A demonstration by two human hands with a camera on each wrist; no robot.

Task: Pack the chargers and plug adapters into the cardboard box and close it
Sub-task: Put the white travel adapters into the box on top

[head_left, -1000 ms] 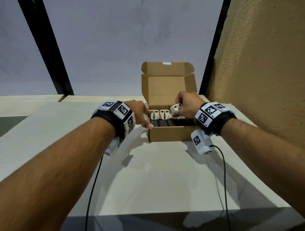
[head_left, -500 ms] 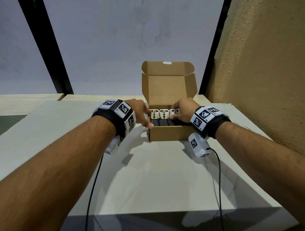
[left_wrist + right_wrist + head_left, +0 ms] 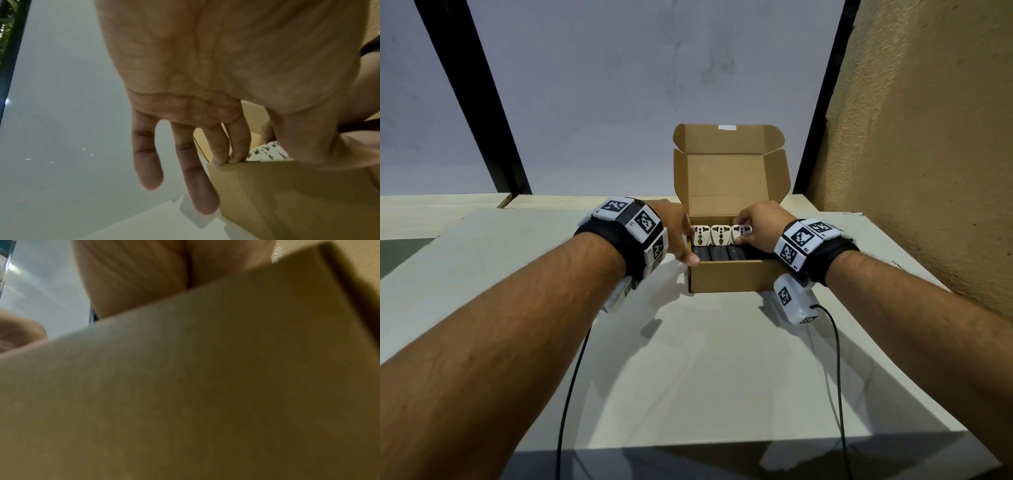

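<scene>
**Box open on the desk, both hands at its rim**

Head view: I see the cardboard box (image 3: 726, 279) sitting on the pale desk (image 3: 688, 377), lid (image 3: 727, 178) standing upright at the back. Inside, three white plug adapters (image 3: 719, 234) stand in a row along the far side; dark chargers (image 3: 717, 254) lie in a row just in front of them, nearer me. My left hand (image 3: 676, 233) rests at the box's left wall, thumb tip down on the front-left corner of the rim. My right hand (image 3: 762, 228) is over the right end of the box, fingers curled round the rightmost adapter (image 3: 742, 231), pinching it. Marker-covered bands ride both wrists, and a black cable (image 3: 571, 394) trails from each toward me. A textured tan wall (image 3: 928, 137) stands to the right.

Left wrist view: the left hand (image 3: 205, 73) shows palm side, fingers straight and relaxed. Two fingertips (image 3: 236, 158) touch the box's top edge; the other two hang outside the box wall (image 3: 287, 194), holding nothing. White adapters (image 3: 267, 151) peek above the rim.

Right wrist view: mostly blurred cardboard (image 3: 195, 386) close to the lens. Only part of the right hand (image 3: 133, 280) shows above it; I cannot tell the grip from here.
</scene>
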